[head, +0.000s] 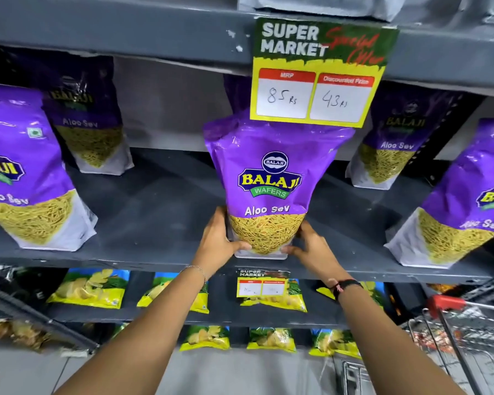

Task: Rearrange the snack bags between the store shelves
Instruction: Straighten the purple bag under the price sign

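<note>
A purple Aloo Sev snack bag stands upright at the front edge of the grey middle shelf. My left hand grips its lower left corner and my right hand grips its lower right corner. More purple Aloo Sev bags stand on the same shelf: one at front left, one at back left, one at back right and one at front right.
A yellow price sign hangs from the shelf above, just over the held bag. Yellow chip bags lie on the two lower shelves. A shopping cart with a red handle stands at the lower right.
</note>
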Demonstrator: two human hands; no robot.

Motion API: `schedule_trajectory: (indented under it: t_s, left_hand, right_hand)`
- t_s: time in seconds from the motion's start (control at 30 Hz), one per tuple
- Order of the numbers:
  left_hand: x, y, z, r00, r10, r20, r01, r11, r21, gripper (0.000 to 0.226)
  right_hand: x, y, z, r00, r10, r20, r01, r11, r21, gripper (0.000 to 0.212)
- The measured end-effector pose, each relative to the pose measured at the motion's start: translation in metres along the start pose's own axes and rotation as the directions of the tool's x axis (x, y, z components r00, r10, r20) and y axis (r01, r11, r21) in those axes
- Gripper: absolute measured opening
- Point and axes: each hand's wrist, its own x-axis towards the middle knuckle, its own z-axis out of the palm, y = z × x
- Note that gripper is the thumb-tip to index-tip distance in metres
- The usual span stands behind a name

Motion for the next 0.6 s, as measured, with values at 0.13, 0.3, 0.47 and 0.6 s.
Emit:
schedule_trajectory:
  t_s: [0.13, 0.3, 0.47, 0.6]
  left_hand:
    - [-0.004, 0.003, 0.001, 0.999, 0.031, -0.018, -0.031, 1.0, -0.002, 0.067]
    - [-0.006, 0.0, 0.002, 0.999, 0.027, -0.018, -0.027, 1.0, 0.007, 0.069]
    - [-0.009, -0.001, -0.004, 0.997, 0.002, 0.074, -0.004, 1.0, 0.027, 0.085]
    - [-0.02, 0.019, -0.025, 0.983, 0.117, -0.139, -0.11, 0.992, 0.057, 0.083]
  right_hand:
    - [0.0, 0.004, -0.001, 1.0, -0.016, 0.017, 0.015, 1.0, 0.024, 0.053]
    - [0.002, 0.006, 0.0, 0.999, -0.027, 0.038, 0.026, 0.999, 0.027, 0.059]
    - [-0.004, 0.0, -0.006, 0.997, -0.058, 0.05, 0.058, 0.998, 0.005, 0.083]
    - [-0.02, -0.024, -0.033, 0.951, -0.195, -0.238, 0.205, 0.978, 0.018, 0.074]
